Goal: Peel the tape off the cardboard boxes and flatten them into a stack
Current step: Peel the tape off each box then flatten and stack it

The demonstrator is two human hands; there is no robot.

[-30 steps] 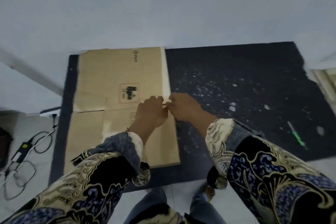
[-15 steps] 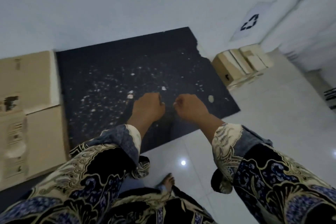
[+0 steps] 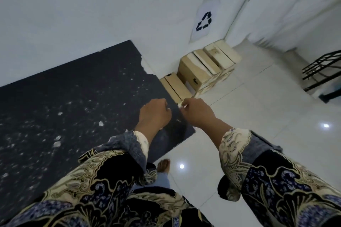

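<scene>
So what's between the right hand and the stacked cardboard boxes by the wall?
In the head view, between the right hand and the stacked cardboard boxes lies one low cardboard box beside the black mat's edge.

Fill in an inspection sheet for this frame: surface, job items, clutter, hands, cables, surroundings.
Surface: dark mat on white tiled floor.
Job's things: cardboard boxes standing by the wall, not flattened.
Clutter: pale scraps scattered on the mat.
Grippers: left hand and right hand curled, close together; any tape between them too small to tell.
Cables: nothing seen.
Surroundings: recycling sign on the wall; black rack at right.
</scene>
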